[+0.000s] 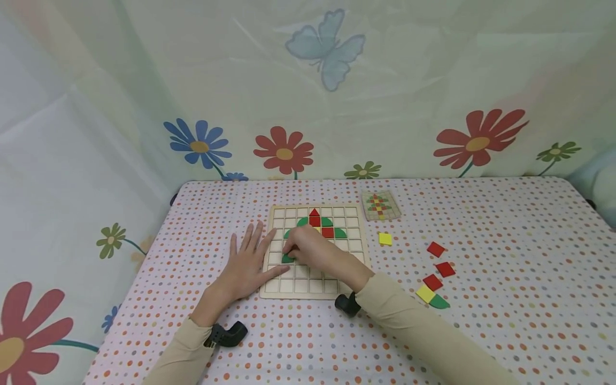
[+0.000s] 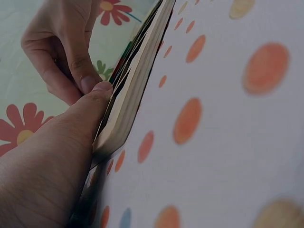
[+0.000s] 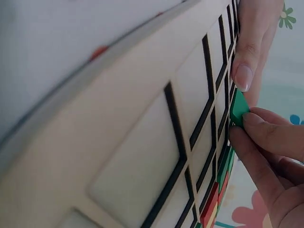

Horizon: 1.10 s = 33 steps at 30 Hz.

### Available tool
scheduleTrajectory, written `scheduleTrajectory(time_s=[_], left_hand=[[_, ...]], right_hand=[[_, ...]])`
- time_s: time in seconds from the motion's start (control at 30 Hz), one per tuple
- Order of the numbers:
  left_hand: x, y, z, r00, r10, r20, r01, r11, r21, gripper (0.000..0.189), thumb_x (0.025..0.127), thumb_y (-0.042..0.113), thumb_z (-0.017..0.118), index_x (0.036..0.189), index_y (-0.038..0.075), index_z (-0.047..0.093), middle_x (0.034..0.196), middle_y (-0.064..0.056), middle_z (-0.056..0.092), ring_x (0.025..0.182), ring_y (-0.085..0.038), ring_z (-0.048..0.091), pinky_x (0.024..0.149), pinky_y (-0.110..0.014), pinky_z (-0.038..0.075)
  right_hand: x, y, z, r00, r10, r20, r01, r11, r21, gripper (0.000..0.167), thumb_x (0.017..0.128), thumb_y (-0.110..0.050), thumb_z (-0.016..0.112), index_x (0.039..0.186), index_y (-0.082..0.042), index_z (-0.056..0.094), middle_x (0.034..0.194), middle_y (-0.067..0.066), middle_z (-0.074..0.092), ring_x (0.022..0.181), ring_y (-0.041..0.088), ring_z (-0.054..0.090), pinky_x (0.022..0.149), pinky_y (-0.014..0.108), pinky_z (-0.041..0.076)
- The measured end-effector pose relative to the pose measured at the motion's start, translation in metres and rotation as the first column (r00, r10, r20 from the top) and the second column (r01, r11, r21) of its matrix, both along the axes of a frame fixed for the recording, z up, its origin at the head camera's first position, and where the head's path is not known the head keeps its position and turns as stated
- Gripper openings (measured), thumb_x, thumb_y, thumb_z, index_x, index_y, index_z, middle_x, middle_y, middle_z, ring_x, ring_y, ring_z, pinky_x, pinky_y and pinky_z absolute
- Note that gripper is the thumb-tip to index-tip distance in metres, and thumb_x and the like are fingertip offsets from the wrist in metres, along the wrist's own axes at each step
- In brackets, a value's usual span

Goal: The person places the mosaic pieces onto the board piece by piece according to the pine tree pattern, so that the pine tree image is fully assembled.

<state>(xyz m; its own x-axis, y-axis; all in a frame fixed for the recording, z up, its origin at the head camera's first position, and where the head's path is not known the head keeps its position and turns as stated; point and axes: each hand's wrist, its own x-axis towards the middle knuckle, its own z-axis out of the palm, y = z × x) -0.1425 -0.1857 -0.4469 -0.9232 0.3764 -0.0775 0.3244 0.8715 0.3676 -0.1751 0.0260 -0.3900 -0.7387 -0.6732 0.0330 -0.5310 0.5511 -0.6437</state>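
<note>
A wooden grid board [image 1: 308,289] lies on the table, its upper cells filled with red, green and yellow tiles. My right hand [image 1: 315,248] pinches a green tile [image 3: 239,108] with one curved side between thumb and finger, over a cell in the board's left part. The right wrist view shows that tile tilted at the grid, close to the left thumb. My left hand [image 1: 245,267] lies spread at the board's left edge, its thumb [image 2: 90,107] reaching over the rim. The right hand covers part of the tile pattern in the head view.
Right of the board lie a pattern card [image 1: 381,206] with a tree design and a yellow tile [image 1: 385,239]. Farther right are several loose tiles: red ones [image 1: 436,249], another yellow tile [image 1: 425,293] and a green tile [image 1: 439,302]. A flowered curtain [image 1: 409,80] hangs behind the table.
</note>
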Motion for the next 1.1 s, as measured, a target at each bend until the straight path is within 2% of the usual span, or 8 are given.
scheduleTrajectory(time_s=[0.27,0.7,0.93,1.1], left_hand=[[0.001,-0.001,0.002,1.000,-0.001,-0.002,0.001,1.000,0.016,0.097,0.097,0.064,0.061,0.169,0.014,0.018,0.174,-0.018,-0.001,0.161,-0.038,-0.006,0.121,-0.070,-0.008],[0.000,0.000,0.000,0.999,-0.007,-0.032,0.008,1.000,0.025,0.097,0.096,0.064,0.062,0.169,0.016,0.020,0.174,-0.019,0.003,0.161,-0.038,-0.004,0.121,-0.071,-0.007],[-0.001,-0.001,0.000,1.000,-0.002,-0.028,0.002,1.000,0.025,0.097,0.097,0.065,0.061,0.169,0.017,0.019,0.175,-0.018,0.001,0.161,-0.037,-0.006,0.121,-0.071,-0.008],[0.001,-0.001,-0.001,1.000,0.001,-0.026,-0.001,1.000,0.015,0.097,0.097,0.064,0.061,0.169,0.016,0.020,0.174,-0.018,0.002,0.161,-0.038,-0.005,0.120,-0.072,-0.007]], right_hand=[[0.004,-0.006,0.004,0.996,0.041,-0.079,-0.031,0.992,0.123,0.010,0.091,0.008,0.076,0.095,0.003,0.083,0.093,0.012,0.075,0.095,0.024,0.072,0.080,0.026,0.060],[0.009,-0.006,0.002,0.986,0.045,-0.163,-0.017,0.985,0.170,0.013,0.093,0.008,0.072,0.099,0.002,0.083,0.096,0.012,0.075,0.098,0.024,0.072,0.084,0.028,0.060],[0.011,-0.003,0.000,0.990,0.030,-0.141,-0.016,0.994,0.104,0.011,0.092,0.006,0.075,0.099,0.003,0.083,0.094,0.011,0.073,0.093,0.022,0.072,0.082,0.025,0.060],[0.014,0.003,0.000,0.998,0.014,-0.060,-0.011,0.999,0.047,0.013,0.093,0.004,0.075,0.105,0.004,0.081,0.100,0.010,0.073,0.096,0.022,0.070,0.083,0.027,0.058]])
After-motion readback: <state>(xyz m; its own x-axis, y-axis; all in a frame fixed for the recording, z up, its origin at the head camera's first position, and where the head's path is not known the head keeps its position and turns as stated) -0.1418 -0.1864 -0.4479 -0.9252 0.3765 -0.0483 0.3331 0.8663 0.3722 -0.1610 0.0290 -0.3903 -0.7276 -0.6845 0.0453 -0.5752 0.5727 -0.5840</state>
